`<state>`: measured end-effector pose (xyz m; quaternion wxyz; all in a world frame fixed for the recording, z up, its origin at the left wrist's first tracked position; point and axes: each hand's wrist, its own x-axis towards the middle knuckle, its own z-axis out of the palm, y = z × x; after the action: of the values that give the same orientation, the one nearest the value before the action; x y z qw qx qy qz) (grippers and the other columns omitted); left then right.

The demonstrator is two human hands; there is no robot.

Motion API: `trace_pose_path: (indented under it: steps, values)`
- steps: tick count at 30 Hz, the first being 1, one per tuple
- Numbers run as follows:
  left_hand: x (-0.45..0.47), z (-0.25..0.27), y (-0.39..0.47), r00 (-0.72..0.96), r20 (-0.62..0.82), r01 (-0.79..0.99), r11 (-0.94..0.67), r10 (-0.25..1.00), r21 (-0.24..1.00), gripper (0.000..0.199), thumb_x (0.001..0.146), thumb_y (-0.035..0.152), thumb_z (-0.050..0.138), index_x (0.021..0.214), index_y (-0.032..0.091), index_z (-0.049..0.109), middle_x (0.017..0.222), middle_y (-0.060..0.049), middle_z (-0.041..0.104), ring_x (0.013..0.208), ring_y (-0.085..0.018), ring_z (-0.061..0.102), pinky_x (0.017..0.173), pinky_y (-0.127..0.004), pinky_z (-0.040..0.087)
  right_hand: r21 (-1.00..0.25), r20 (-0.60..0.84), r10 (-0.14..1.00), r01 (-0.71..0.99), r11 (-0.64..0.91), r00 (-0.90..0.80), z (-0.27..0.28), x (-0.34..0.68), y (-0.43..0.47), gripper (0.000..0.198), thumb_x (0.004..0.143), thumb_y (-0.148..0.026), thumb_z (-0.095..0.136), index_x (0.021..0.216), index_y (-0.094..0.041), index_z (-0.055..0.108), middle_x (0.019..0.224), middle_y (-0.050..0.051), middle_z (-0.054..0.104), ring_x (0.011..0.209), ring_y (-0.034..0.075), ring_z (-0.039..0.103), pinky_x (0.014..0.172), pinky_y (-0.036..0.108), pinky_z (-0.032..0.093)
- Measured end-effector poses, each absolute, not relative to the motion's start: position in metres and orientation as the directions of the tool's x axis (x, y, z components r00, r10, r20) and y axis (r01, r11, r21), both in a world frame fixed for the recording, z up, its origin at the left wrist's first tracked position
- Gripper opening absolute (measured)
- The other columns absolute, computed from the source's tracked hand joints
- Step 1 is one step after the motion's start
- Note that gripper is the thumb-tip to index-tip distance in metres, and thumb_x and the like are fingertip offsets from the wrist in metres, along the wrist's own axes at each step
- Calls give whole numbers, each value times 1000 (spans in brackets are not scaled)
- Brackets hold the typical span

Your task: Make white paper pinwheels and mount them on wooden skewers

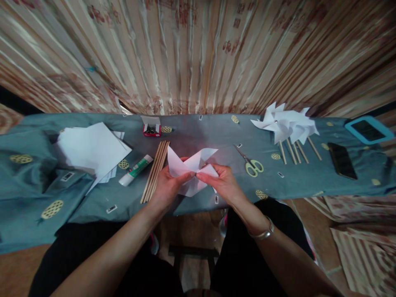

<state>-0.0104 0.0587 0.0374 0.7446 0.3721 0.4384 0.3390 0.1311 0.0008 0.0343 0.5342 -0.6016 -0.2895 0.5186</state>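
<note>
A white paper pinwheel [188,164] is held between both hands over the front of the cloth-covered table. My left hand [167,183] grips its left side, thumb pressed near the centre. From the right, my right hand [223,181] pinches the paper, its thumb also close to the middle. Folded blades stand up at the top left and top right. The fingers behind the paper are mostly hidden. Just left of the pinwheel lies a row of thin wooden sticks [154,173], partly behind my left hand.
A glue stick [136,170], a stack of white paper [93,148] and a small red box [151,128] lie to the left. Green-handled scissors [251,164] are right of my hands. Finished pinwheels [286,126] on sticks, a phone [342,161] and a blue-framed device [369,129] sit further right.
</note>
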Motion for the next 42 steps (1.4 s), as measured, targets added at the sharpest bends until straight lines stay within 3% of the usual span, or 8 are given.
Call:
trace_pose_path:
  steps: [5, 9, 13, 17, 21, 26, 32, 42]
  values:
    - [-14, 42, 64, 381, -333, -166, 418, 863, 893, 58, 51, 28, 87, 104, 15, 67, 82, -4, 73, 71, -18, 67, 70, -30, 54, -941, -314, 894, -228, -249, 320, 34, 134, 1, 19, 56, -30, 80, 70, -19, 73, 63, -2, 68, 55, 10, 54, 57, 24, 45]
    - [-28, 44, 85, 324, -154, -234, 237, 933, 943, 43, 75, 49, 69, 103, 17, 69, 89, -6, 72, 79, -18, 67, 72, -29, 52, -962, -254, 883, -202, -186, 394, 40, 142, -3, 19, 57, -32, 80, 66, -19, 71, 62, -2, 67, 53, 9, 52, 51, 22, 41]
    - [-41, 41, 101, 209, -60, -63, 74, 976, 995, 36, 71, 45, 74, 94, 17, 72, 85, -4, 72, 77, -15, 64, 70, -26, 49, -988, -148, 881, -109, -110, 449, 49, 149, -9, 17, 58, -32, 80, 64, -19, 70, 58, -3, 65, 50, 8, 50, 49, 22, 40]
    - [-37, 43, 87, 376, -138, -77, 179, 916, 981, 41, 66, 46, 78, 94, 17, 72, 89, -8, 74, 82, -22, 67, 74, -32, 52, -992, -127, 889, -53, -116, 441, 54, 150, -14, 16, 60, -33, 78, 63, -19, 69, 56, -4, 63, 49, 8, 48, 49, 22, 41]
    - [-24, 48, 66, 521, -203, -27, 254, 829, 967, 41, 50, 28, 88, 87, 16, 74, 88, -7, 76, 80, -23, 69, 78, -35, 54, -984, -180, 891, -90, -156, 417, 54, 146, -16, 16, 59, -33, 79, 65, -21, 70, 60, -2, 66, 54, 10, 53, 53, 24, 45]
    - [-12, 48, 60, 465, -277, -28, 326, 841, 945, 30, 48, 31, 87, 68, 14, 73, 71, -7, 74, 67, -23, 69, 69, -36, 56, -960, -261, 893, -200, -198, 367, 52, 141, -15, 19, 54, -33, 81, 66, -21, 72, 64, -2, 69, 56, 11, 55, 56, 25, 47]
    - [-10, 56, 58, 442, -329, -18, 375, 834, 927, 26, 45, 28, 86, 62, 15, 72, 65, -6, 73, 58, -21, 67, 63, -34, 57, -876, -383, 887, -405, -262, 257, 47, 144, -14, 21, 48, -28, 84, 64, -20, 72, 64, -2, 68, 57, 10, 56, 58, 25, 47]
    - [-12, 53, 54, 483, -315, 40, 339, 817, 940, 32, 46, 32, 88, 69, 15, 74, 71, -6, 75, 64, -24, 69, 66, -37, 58, -930, -314, 890, -293, -220, 330, 52, 142, -15, 21, 50, -33, 83, 54, -20, 67, 56, -3, 64, 51, 9, 50, 50, 24, 45]
